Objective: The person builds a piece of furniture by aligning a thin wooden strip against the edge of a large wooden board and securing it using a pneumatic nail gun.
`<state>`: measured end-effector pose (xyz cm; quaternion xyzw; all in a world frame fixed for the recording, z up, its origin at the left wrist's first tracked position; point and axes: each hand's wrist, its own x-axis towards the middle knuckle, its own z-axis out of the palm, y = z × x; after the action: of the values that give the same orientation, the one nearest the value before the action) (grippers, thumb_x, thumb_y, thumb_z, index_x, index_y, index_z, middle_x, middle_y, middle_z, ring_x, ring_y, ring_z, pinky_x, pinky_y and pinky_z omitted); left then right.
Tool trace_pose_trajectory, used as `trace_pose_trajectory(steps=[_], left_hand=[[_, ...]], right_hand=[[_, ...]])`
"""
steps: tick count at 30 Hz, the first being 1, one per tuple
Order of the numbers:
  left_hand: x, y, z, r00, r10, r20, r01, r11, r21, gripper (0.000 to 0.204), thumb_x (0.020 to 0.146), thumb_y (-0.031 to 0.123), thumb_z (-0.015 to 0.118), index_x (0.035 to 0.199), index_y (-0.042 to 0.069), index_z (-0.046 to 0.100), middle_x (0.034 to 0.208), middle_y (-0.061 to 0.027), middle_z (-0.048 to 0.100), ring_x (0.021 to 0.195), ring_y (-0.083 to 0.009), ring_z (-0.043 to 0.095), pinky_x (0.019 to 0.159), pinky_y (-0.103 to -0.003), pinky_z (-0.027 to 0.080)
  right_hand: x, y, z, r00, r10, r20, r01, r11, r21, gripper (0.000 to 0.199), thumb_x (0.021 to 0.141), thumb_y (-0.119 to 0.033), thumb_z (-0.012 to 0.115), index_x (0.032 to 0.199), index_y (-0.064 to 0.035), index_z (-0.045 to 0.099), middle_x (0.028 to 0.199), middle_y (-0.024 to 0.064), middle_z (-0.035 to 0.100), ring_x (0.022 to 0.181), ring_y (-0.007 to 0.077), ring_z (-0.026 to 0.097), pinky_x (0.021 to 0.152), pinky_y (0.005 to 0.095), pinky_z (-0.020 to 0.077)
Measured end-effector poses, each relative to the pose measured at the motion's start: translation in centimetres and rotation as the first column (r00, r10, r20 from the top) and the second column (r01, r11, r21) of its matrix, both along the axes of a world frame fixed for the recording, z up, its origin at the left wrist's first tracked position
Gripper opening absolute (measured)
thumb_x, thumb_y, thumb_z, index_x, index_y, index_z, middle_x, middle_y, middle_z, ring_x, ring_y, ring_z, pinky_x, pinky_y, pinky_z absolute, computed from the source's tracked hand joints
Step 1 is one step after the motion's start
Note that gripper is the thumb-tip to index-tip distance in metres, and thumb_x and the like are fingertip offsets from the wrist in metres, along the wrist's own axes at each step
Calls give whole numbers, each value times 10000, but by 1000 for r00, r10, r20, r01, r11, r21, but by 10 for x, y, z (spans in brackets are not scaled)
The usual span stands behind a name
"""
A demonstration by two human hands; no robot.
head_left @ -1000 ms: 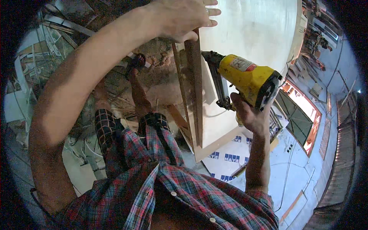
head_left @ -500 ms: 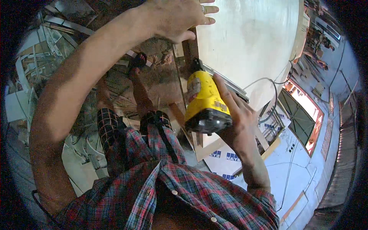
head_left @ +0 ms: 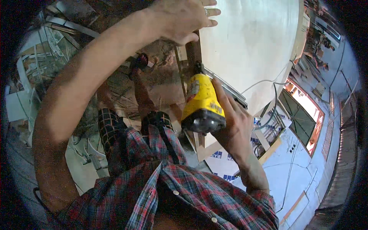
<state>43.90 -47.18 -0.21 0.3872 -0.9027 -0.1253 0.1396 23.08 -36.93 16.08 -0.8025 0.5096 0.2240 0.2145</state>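
My right hand (head_left: 235, 122) is wrapped round the handle of a yellow and black nail gun (head_left: 205, 99). The gun's dark nose points away from me and meets the near left edge of a large pale wooden panel (head_left: 249, 34), or comes very close to it. Beside the gun runs its metal magazine (head_left: 226, 86), along the panel's edge. At the top, my left hand (head_left: 188, 19) lies over the panel's left edge, fingers stretched and apart, with a ring on one. Its thumb is by the dark strip under that edge. The nose's exact contact is too small to tell.
A dark air hose (head_left: 275, 103) curves right of the gun. Scrap wood and offcuts (head_left: 46, 57) litter the floor at the left. Pale printed sheets (head_left: 222, 161) and a wooden frame stand below the panel. A barred window opening (head_left: 303, 115) is at the right.
The nail gun in my right hand has shifted slightly toward me and to the left. My left hand has slid a little to the right along the panel's edge, fingers still apart.
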Motion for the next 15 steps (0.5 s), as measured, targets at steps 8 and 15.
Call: trace_pose_trajectory(steps=[8,15], left_hand=[[1,2,-6,999,-13,-51,12,1000,-17,561,877,477,648,1312,127,593,1448,-93,500,1369,-241,427,1169,-471,286],[-6,5,-27,956,44,-291,-54,998,-27,646,821,573,680,1282,125,610,1444,-87,500,1399,-246,378,1200,-459,230]], right_hand=[[-37,-15,4,971,-170,170,135,970,202,824,682,-64,834,1421,-23,473,1280,116,636,1074,151,639,939,299,516],[-69,-11,19,896,-403,187,381,913,144,749,718,-30,762,1392,-13,436,1303,110,588,1124,178,592,966,320,485]])
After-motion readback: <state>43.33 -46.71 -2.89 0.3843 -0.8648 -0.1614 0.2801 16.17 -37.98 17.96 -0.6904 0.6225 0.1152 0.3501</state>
